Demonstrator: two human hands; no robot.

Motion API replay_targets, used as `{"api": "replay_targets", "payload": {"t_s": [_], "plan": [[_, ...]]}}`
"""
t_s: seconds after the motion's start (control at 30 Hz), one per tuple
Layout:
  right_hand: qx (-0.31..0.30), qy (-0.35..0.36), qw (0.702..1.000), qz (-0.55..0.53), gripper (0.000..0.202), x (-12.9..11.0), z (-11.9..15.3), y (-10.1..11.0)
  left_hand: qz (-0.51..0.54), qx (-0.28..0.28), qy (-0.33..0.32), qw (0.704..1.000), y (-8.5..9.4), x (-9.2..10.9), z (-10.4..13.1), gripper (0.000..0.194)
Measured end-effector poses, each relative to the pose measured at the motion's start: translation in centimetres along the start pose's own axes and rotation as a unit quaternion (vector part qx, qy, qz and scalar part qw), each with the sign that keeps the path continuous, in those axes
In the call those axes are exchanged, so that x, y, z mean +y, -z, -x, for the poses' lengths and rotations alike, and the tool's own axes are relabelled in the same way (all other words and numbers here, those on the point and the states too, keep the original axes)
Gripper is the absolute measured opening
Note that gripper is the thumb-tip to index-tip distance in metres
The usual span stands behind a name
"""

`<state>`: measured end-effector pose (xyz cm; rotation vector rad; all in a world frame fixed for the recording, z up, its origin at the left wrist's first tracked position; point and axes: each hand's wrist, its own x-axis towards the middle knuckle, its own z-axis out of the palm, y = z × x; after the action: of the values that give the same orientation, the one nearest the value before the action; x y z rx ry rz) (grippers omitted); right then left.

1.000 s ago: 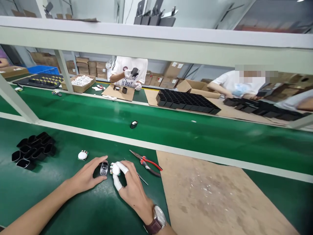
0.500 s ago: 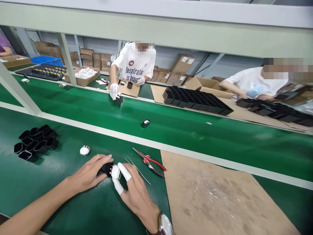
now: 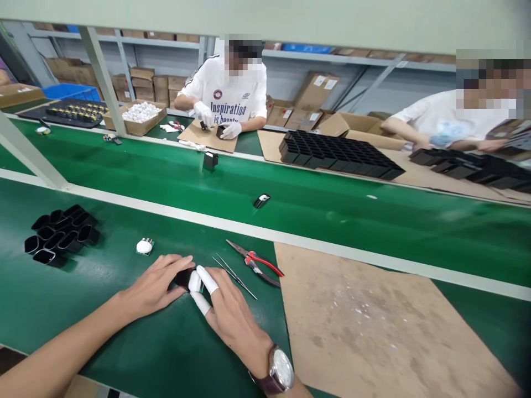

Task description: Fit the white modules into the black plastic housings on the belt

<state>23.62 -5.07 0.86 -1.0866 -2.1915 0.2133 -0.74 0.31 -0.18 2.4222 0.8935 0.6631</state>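
My left hand point(image 3: 160, 283) is closed around a small black plastic housing point(image 3: 183, 278) lying on the green bench. Between the thumb and index finger of my right hand point(image 3: 228, 309), both in white finger cots, is a circuit board with a white dome point(image 3: 194, 281). The board sits at the mouth of the housing, seemingly partly inside; my fingers hide the exact fit. A second domed circuit board point(image 3: 144, 246) lies beyond my left hand. Tweezers point(image 3: 235, 276) and red-handled long-nose pliers point(image 3: 255, 263) rest past my right hand.
Several black housings point(image 3: 62, 235) stand grouped at the left. A cardboard sheet point(image 3: 373, 326) covers the bench at right. Beyond a pale rail, a green conveyor belt point(image 3: 323, 207) carries a filled housing point(image 3: 261, 200) and a black part point(image 3: 211, 161). Two co-workers sit across it.
The domed board has moved left, closer into the black housing. Across the belt, a co-worker's gloved hand has let go of a black part and drawn back. My view has tilted down.
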Motion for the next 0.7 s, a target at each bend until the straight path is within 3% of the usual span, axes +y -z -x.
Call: {"api": "replay_targets", "payload": {"t_s": [0.17,0.33,0.47,0.6,0.7], "plan": [[0.033,-0.011,0.998,-0.061,0.059,0.21,0.03,0.14,0.089,-0.014,0.047,0.995,-0.18,0.33,0.02,0.079],[0.024,-0.001,0.998,-0.061,0.020,0.03,-0.40,0.00,0.129,-0.048,0.067,0.988,0.00,0.40,-0.03,0.080],[0.005,0.006,0.997,-0.071,0.015,0.31,-0.79,-0.35,0.139,-0.067,0.072,0.985,0.27,0.39,-0.03,0.080],[0.012,-0.010,0.994,-0.108,0.024,0.54,-0.61,-0.70,0.155,-0.027,0.066,0.985,0.08,0.44,0.12,0.059],[0.008,-0.020,0.996,-0.084,0.025,0.25,-0.41,-0.66,0.141,0.016,0.006,0.990,-0.07,0.36,0.09,0.038]]}}
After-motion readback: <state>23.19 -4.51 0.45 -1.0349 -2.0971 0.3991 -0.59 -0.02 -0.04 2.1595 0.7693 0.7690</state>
